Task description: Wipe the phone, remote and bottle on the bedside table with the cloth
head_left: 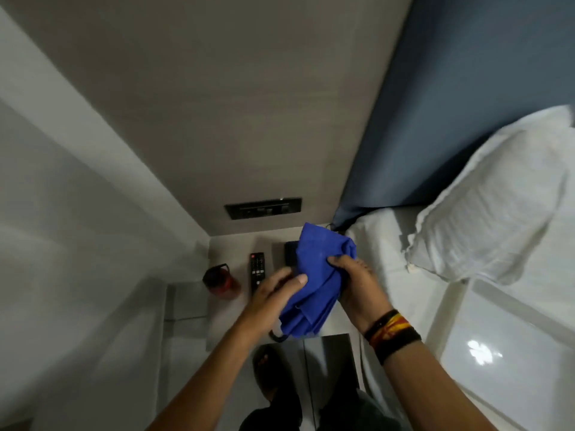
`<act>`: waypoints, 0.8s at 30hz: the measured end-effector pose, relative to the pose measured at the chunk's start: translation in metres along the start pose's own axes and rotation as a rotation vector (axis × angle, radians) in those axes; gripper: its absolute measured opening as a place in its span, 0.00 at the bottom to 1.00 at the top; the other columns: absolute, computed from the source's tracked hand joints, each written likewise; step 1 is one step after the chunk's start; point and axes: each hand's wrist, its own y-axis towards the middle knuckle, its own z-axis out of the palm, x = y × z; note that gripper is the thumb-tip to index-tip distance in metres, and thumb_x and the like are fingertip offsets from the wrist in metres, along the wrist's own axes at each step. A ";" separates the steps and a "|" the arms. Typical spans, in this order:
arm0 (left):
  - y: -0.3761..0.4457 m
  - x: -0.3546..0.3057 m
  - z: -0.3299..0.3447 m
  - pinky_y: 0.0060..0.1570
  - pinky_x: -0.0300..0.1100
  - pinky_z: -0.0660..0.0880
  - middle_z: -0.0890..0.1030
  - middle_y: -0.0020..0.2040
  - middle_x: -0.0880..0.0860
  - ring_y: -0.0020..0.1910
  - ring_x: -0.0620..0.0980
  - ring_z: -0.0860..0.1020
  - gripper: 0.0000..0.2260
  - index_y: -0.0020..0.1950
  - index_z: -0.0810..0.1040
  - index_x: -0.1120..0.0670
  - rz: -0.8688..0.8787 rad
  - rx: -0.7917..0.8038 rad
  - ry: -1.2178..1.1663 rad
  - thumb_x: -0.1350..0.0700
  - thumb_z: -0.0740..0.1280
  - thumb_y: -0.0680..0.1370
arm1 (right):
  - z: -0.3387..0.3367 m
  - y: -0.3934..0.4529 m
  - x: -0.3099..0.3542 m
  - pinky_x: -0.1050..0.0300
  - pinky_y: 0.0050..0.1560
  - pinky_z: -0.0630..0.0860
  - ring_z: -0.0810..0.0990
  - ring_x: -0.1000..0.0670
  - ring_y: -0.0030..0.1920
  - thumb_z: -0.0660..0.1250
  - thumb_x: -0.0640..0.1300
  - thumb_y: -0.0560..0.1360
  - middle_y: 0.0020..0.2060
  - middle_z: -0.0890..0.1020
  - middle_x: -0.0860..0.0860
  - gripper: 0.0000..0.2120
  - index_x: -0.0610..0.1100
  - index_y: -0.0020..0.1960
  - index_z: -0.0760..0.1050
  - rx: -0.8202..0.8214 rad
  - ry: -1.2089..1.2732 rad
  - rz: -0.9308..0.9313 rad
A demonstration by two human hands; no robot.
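Fingers of the right hand [354, 281] are clenched around the blue cloth [314, 284], and the left hand [273, 293] pinches its left edge, both above the bedside table [230, 247]. On the table, the remote [257, 270] lies left of the cloth, the red bottle [221, 279] further left, a dark flat object [290, 256] behind the cloth.

Crumpled blue cloth [314, 284] above remote [257, 270], red bottle [221, 279]

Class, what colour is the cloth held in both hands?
Blue, a solid royal blue cloth; head view.
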 end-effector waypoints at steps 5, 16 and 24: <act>-0.011 -0.018 0.105 0.63 0.55 0.83 0.90 0.59 0.55 0.61 0.57 0.87 0.23 0.60 0.89 0.49 -0.091 0.083 -0.157 0.45 0.76 0.67 | -0.077 -0.052 0.044 0.45 0.53 0.81 0.83 0.37 0.52 0.71 0.33 0.72 0.55 0.83 0.35 0.15 0.35 0.58 0.79 -0.187 -0.012 -0.075; -0.002 0.008 0.316 0.50 0.42 0.84 0.86 0.52 0.48 0.50 0.48 0.85 0.09 0.54 0.80 0.44 -0.094 0.211 0.285 0.59 0.71 0.81 | -0.282 -0.098 0.058 0.47 0.40 0.82 0.81 0.43 0.38 0.70 0.32 0.66 0.38 0.84 0.40 0.07 0.36 0.44 0.82 -0.752 -0.052 -0.114; -0.006 -0.001 0.308 0.78 0.46 0.69 0.70 0.83 0.51 0.80 0.51 0.69 0.23 0.83 0.67 0.50 0.221 0.140 0.681 0.56 0.61 0.87 | -0.340 -0.077 0.043 0.50 0.49 0.74 0.77 0.42 0.48 0.68 0.36 0.73 0.45 0.80 0.43 0.10 0.39 0.55 0.78 -0.889 -0.203 0.037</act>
